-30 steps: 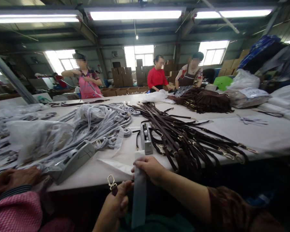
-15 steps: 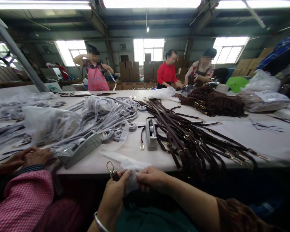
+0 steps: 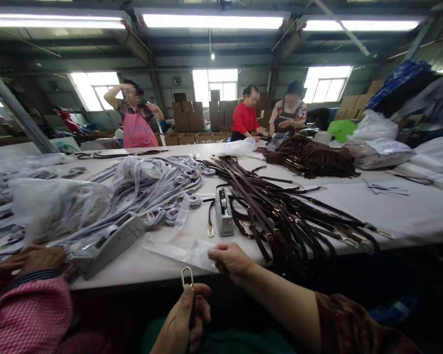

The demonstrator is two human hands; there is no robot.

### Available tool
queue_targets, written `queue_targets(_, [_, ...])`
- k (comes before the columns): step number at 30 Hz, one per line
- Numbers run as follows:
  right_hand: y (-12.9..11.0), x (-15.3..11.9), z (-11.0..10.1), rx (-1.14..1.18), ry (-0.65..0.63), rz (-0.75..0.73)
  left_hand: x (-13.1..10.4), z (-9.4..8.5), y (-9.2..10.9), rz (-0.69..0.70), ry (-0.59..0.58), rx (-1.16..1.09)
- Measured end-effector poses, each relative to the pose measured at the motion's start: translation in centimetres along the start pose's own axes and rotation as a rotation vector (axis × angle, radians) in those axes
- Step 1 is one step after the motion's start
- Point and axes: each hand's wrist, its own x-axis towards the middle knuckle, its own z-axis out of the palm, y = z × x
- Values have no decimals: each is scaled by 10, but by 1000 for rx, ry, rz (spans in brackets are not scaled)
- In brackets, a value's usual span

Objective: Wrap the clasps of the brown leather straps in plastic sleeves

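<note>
At the near edge of the table, my left hand (image 3: 186, 314) is closed on a dark strap, and its gold clasp (image 3: 187, 278) sticks up above the thumb. My right hand (image 3: 233, 264) pinches the end of a thin whitish translucent strip (image 3: 192, 254), which trails left across the tabletop. The two hands are apart, the left one lower. Beyond my right hand stands a grey tape dispenser (image 3: 224, 219). To its right, dark brown straps (image 3: 273, 211) with gold hardware lie heaped toward the table edge.
On the left, a neighbour's hands (image 3: 40, 260) are beside a second grey tape dispenser (image 3: 112, 242). Pale wrapped straps (image 3: 162, 184) and plastic bags (image 3: 64, 201) cover the table's left side. A dark brown pile (image 3: 313, 155) lies farther back. Several people stand across the table.
My left hand has come away from the whitish strip and dropped lower with the clasp upright. My right hand still pinches the strip, now nearer the table. The view has shifted slightly.
</note>
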Motion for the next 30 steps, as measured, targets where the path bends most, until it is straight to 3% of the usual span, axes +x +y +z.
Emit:
queue_targets(3, [5,0,5,-5,59,-15,-2,7,-2,13,-8,6])
queue_targets(7, [10,-15,15,-65,24,-44,3,7,8,94,216,-117])
queue_targets(9, [11,-25,19,-90,-34,-55,8,5,13,103,247,-162])
queue_targets(12, [10,-36,22,-98,-66,-77,13,4,15,86,188,-169])
queue_targets(17, [0,-28,17,-29,18,-59,6,9,13,86,181,-95])
queue_targets(23, [-4,-12,17,56,90,-51,-16,17,10,35,-104,122])
queue_targets(30, [-3,-22,25,39,76,-69,-11,18,9,95,-75,316])
